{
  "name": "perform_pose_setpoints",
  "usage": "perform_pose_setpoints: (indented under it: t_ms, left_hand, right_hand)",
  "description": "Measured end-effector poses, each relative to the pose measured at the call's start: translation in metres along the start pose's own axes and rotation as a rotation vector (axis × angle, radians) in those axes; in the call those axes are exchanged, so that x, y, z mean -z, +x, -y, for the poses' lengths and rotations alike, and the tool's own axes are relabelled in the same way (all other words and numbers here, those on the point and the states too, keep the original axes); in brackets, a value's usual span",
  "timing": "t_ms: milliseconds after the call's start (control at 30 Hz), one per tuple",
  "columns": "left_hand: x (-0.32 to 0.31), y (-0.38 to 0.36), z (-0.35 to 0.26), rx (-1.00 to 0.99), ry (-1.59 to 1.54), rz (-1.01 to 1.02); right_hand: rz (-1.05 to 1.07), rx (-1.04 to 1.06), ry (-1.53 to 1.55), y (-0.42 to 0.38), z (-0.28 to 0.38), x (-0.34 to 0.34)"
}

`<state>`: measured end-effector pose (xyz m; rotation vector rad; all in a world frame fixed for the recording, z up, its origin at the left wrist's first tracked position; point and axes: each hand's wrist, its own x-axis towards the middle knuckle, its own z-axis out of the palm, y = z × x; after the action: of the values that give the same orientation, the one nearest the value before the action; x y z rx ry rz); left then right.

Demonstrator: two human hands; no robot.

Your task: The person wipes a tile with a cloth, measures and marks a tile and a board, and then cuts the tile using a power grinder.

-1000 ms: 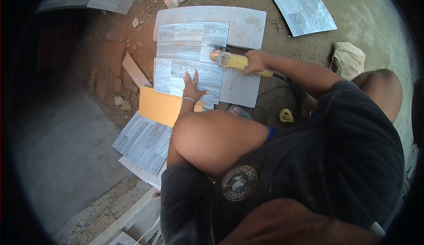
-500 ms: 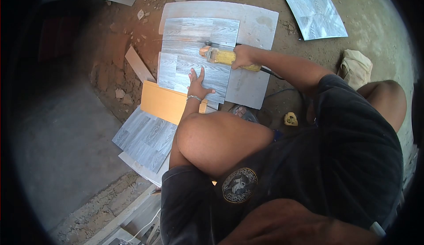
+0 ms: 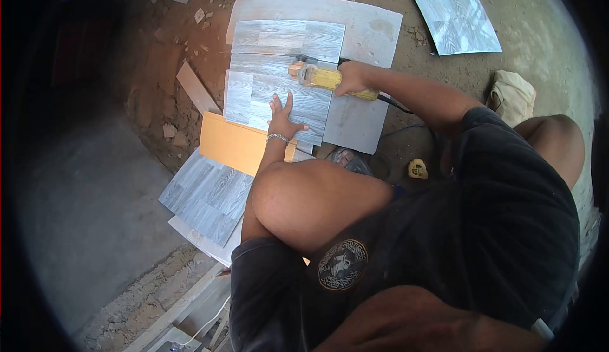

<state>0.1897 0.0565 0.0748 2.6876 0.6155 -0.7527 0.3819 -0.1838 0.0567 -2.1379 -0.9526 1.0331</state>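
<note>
Wood-grain tile [image 3: 279,82] lies flat on a larger grey slab [image 3: 368,25] on the dirt floor. Yellow grinder [image 3: 317,76], clamped in right hand [image 3: 352,79], has advanced left along the cut since 1 s ago. Left hand [image 3: 282,120], fingers spread, presses the tile.

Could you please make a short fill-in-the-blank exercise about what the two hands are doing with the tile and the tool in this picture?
1. The right hand grips a cutting tool whose body is ____ in colour.
2. The left hand lies flat on the grey wood-pattern tile, and its wrist wears a ____.
3. An ____ board lies beside the left wrist.

Missing words: yellow; bracelet; orange
</note>
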Motion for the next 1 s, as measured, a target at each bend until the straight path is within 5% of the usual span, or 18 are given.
perform_pose_setpoints:
  t_ms: [1000]
  left_hand:
    - [0.003,-0.003,-0.004,-0.018,0.041,-0.007]
  right_hand:
    - [0.042,-0.046,-0.011,-0.040,-0.016,0.008]
